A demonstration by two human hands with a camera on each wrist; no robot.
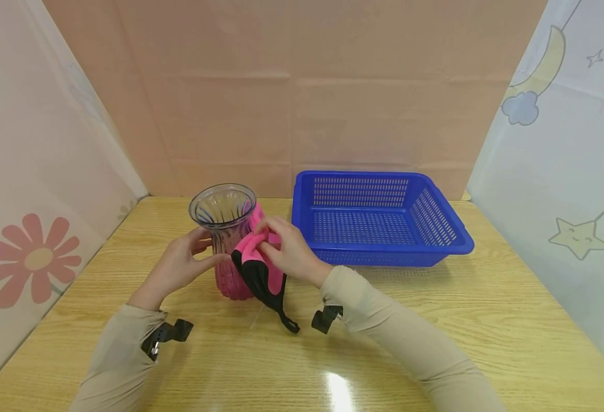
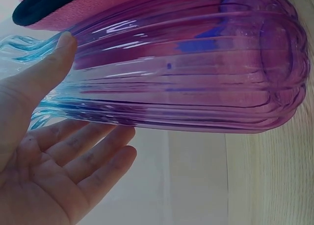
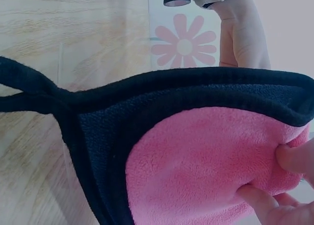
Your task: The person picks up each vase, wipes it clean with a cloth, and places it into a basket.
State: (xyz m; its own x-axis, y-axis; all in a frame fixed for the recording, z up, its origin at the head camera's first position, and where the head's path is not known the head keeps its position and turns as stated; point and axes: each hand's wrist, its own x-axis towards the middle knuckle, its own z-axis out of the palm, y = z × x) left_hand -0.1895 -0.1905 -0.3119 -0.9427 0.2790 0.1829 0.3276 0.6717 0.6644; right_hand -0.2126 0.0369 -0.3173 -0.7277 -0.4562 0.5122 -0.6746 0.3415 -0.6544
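Note:
A ribbed glass vase [image 1: 228, 277], clear bluish at its flared rim and pink-purple lower down, stands upright on the table. My left hand [image 1: 180, 262] holds it below the neck; in the left wrist view the thumb lies on one side and the fingers [image 2: 100, 159] on the other. My right hand [image 1: 293, 254] pinches a pink and black cleaning cloth [image 1: 254, 272] against the right side of the vase. The plush pink face and black edging of the cloth [image 3: 191, 156] fill much of the right wrist view. Its black hanging loop [image 1: 290, 325] dangles toward the table.
A blue plastic basket [image 1: 384, 249] with slotted walls sits behind and right of my hands. The wooden table [image 1: 492, 320] meets a plain peach backdrop [image 1: 291, 103] and patterned side panels. Black camera straps [image 1: 327, 319] stick out at both wrists.

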